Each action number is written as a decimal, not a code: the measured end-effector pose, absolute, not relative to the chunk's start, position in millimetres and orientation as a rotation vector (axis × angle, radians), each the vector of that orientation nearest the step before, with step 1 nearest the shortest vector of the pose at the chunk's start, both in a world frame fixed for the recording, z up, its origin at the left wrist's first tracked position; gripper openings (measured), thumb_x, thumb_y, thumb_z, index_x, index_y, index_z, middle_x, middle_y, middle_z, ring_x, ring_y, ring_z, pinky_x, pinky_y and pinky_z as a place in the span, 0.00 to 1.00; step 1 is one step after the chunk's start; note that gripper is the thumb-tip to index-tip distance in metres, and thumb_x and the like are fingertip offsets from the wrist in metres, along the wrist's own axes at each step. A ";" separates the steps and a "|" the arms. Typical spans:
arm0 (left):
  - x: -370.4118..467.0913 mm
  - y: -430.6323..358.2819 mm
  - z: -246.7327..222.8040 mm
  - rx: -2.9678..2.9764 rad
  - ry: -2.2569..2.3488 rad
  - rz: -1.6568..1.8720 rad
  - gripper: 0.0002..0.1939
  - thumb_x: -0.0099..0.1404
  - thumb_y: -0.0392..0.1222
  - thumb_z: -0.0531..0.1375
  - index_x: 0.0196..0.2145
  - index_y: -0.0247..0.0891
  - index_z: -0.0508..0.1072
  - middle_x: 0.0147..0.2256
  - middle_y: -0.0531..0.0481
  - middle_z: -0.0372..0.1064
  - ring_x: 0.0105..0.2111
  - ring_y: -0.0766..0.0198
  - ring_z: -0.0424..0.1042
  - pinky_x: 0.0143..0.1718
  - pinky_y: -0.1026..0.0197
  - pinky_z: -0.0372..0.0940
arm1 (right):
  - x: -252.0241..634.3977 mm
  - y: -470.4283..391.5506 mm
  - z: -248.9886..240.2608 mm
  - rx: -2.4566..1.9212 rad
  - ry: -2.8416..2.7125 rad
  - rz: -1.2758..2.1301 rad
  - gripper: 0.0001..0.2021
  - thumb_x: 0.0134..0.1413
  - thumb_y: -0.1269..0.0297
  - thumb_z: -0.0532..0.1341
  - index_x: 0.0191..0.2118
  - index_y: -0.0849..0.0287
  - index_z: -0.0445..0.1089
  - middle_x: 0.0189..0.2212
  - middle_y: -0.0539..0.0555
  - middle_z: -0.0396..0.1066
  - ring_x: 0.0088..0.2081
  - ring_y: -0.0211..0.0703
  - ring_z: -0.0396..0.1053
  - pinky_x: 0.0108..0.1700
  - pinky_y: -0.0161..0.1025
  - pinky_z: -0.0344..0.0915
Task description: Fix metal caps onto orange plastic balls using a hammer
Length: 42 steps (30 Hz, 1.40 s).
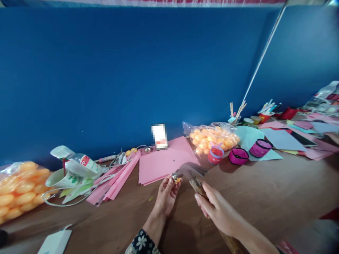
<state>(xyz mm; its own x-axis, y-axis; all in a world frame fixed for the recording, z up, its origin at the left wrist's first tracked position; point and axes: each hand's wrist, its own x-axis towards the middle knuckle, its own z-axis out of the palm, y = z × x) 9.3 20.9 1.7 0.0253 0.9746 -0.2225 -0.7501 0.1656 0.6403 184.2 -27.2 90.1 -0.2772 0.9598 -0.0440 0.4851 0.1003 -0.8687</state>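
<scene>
Between the fingertips of my left hand (pixel 167 194) is a small shiny silver round piece (pixel 174 176), which looks like a jingle bell. Part of an orange ball (pixel 177 180) shows just beneath it, in the same fingers. My right hand (pixel 213 206) is wrapped round the wooden handle of a hammer (pixel 198 186). The hammer's head is smeared by motion and lies close to the right of the silver piece; I cannot tell whether they touch. Both hands are over the table's front part, before a stack of pink paper (pixel 165 160).
Bags of orange balls (pixel 209 139) stand right of the paper and at far left. Pink strips (pixel 119 176), a white cable and a tilted paper cup (pixel 56 178) lie left. Magenta rings (pixel 238 156) and a red cup (pixel 215 155) sit right. A blue wall (pixel 132 70) rises behind.
</scene>
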 end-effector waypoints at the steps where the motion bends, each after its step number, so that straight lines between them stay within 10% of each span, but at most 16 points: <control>1: 9.2 20.6 2.3 0.390 0.709 1.374 0.09 0.54 0.38 0.62 0.35 0.36 0.72 0.34 0.48 0.74 0.37 0.64 0.73 0.39 0.66 0.65 | 183.8 -27.1 90.0 -1.406 -1.825 1.113 0.09 0.60 0.59 0.48 0.32 0.57 0.56 0.20 0.45 0.59 0.23 0.36 0.60 0.29 0.34 0.59; 35: 9.3 17.4 12.3 0.299 0.593 1.292 0.19 0.58 0.36 0.58 0.49 0.40 0.68 0.43 0.45 0.71 0.40 0.65 0.70 0.46 0.62 0.63 | 186.5 -25.8 94.6 -1.399 -1.785 1.156 0.12 0.60 0.57 0.47 0.29 0.57 0.56 0.19 0.44 0.59 0.21 0.34 0.61 0.29 0.33 0.60; 42: 5.3 20.4 8.1 0.248 0.642 1.318 0.22 0.58 0.37 0.59 0.51 0.42 0.66 0.41 0.45 0.72 0.36 0.65 0.72 0.42 0.63 0.66 | 228.8 -19.5 90.3 -1.531 -2.076 0.614 0.13 0.60 0.60 0.46 0.46 0.57 0.60 0.32 0.55 0.71 0.33 0.45 0.70 0.33 0.38 0.62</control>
<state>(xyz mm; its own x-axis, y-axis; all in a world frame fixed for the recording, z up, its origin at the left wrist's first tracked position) 5.3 20.4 8.1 0.1094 0.9494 -0.2945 -0.8172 0.2545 0.5171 228.8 -19.5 90.3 -0.2546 0.9599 0.1172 0.7417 0.2716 -0.6132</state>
